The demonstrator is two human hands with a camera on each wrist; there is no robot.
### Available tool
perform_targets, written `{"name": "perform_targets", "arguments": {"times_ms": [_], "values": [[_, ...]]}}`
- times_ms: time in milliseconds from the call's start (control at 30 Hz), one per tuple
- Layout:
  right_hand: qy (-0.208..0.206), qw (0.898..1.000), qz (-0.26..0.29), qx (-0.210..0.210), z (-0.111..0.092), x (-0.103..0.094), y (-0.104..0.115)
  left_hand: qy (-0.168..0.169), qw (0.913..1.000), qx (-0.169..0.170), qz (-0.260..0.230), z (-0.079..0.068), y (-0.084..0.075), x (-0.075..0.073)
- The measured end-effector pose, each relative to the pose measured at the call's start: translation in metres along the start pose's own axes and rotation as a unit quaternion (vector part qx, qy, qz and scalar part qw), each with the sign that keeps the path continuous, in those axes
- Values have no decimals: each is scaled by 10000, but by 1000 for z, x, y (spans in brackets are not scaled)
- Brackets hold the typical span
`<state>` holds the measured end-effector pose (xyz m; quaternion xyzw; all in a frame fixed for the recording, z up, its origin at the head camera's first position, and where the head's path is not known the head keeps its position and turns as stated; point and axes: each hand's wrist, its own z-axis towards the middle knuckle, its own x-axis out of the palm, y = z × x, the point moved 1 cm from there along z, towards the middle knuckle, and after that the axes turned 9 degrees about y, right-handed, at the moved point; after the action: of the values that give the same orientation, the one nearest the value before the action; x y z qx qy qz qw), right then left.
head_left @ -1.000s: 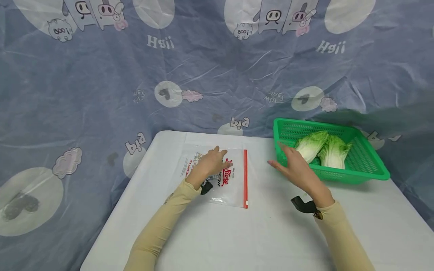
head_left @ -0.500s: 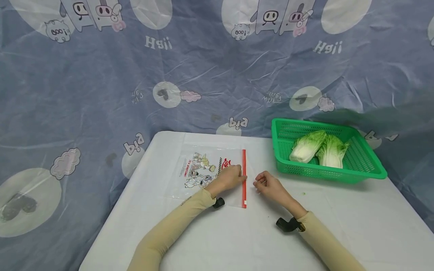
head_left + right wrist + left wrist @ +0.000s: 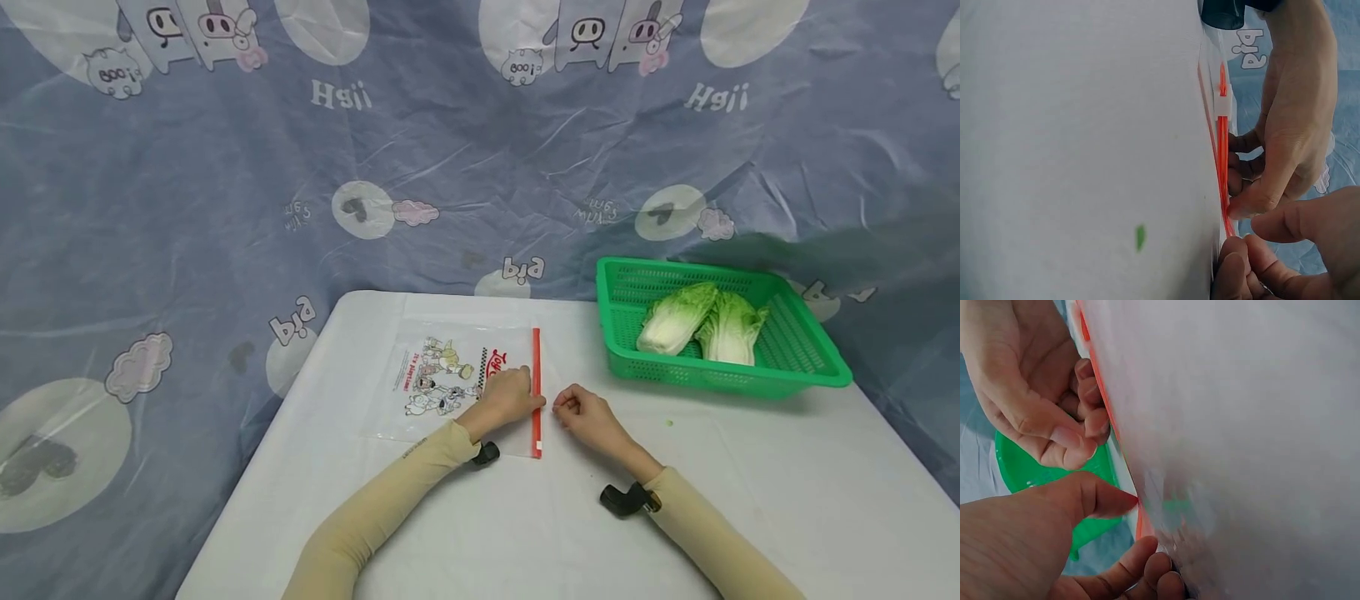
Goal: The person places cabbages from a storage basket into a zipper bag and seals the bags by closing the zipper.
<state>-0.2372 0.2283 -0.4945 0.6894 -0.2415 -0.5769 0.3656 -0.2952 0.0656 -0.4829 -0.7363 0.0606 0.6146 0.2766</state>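
A clear zip bag (image 3: 442,350) with cartoon figures and a red zip strip (image 3: 536,358) lies flat on the white table. My left hand (image 3: 504,397) is on the bag's opening side, fingers curled, with the thumb at the strip; it seems to pinch that edge. Just right of the strip is my right hand (image 3: 591,423), its fingers loosely bent and a small gap from the bag. The right wrist view has the strip's white slider (image 3: 1223,105) near its end, apart from both hands. Two napa cabbages (image 3: 677,319) lie in a green basket (image 3: 720,379).
The basket stands at the table's back right, beyond my right hand. A patterned grey-blue cloth (image 3: 465,125) hangs behind the table (image 3: 570,533). A tiny green leaf scrap (image 3: 670,423) lies in front of the basket.
My left hand has moved right across the bag to the red strip and curled its fingers. My right hand has come away from the basket, left and toward me, and its fingers have bent.
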Motion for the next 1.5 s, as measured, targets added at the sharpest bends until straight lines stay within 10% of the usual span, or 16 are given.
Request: {"name": "perform_targets", "arguments": {"times_ms": [367,733,1100,1500], "values": [[-89,9999,-45,44,1,0,-1,314,9990,-253,170,-3,-6,-1],[-104,9999,-24,91,1,-4,-1,387,9969,-154,-663,-2,2,-8],[385,9855,1477,737,30,4,23,-178,9733,182,-2280,-6,7,-38],[-213,9624,2611,719,74,10,44,-990,9679,-200,-2303,-11,16,-66]]}}
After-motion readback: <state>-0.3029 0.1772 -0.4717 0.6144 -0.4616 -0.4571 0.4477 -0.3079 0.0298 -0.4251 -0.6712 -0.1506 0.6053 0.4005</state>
